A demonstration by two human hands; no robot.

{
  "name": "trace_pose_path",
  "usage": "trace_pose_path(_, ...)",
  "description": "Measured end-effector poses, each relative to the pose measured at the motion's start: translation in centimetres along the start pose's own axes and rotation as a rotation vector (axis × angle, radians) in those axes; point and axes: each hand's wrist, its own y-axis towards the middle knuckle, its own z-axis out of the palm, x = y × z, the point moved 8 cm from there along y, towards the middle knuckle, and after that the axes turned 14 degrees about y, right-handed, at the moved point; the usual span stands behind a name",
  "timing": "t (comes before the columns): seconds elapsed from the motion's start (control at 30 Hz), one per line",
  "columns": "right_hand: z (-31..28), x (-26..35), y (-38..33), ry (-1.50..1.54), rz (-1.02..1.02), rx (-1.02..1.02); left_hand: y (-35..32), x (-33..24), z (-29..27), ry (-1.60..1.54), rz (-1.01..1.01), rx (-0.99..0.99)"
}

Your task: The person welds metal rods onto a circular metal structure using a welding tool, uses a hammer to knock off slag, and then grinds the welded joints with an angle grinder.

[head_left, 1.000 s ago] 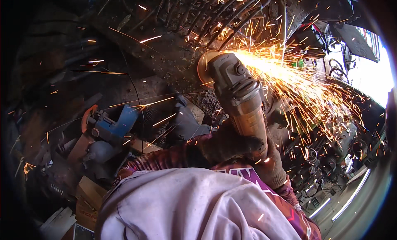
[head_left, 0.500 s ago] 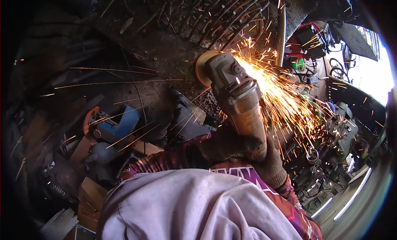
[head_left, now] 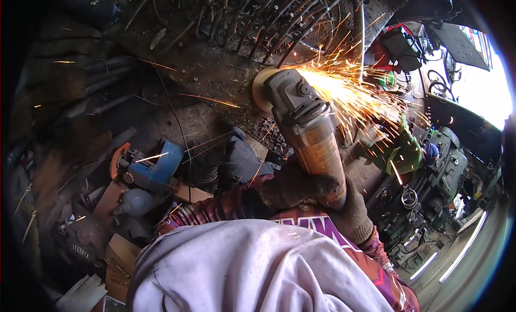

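A grey-brown angle grinder [head_left: 317,148] is held slanting, its round disc [head_left: 261,91] at the upper left end. My left hand [head_left: 293,189], in a dark glove, is closed round the grinder's body from the left. On the rear of the tool, my gloved right hand [head_left: 355,214] is wrapped from the right; its fingers are partly hidden. Sparks [head_left: 344,86] stream rightward from the disc's far edge. Just beyond it lie several curved, dark metal rods [head_left: 290,24] in a row; the exact contact point is hidden by the grinder head and glare.
A blue metal piece [head_left: 156,164] and a cardboard box [head_left: 121,258] are at the left. An upright pipe [head_left: 359,41] stands beyond the sparks. Green fabric [head_left: 406,153] and grey-green machinery [head_left: 446,156] are at the right. A thin cable [head_left: 174,110] crosses the dark ground.
The spark stream has become narrower and shorter, uncovering the green fabric at right. Surroundings have shifted slightly in view. Both hands keep their hold on the grinder.
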Motion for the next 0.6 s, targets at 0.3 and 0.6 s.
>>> trace_pose_path(0.3,0.0,-0.9,-0.3,0.006,0.029,-0.012,0.1,-0.3,0.1,0.112,-0.058,0.055)
trace_pose_path(0.6,0.1,-1.0,-1.3,0.081,0.066,0.017,-1.8,-0.1,0.5,0.257,-0.107,0.091)
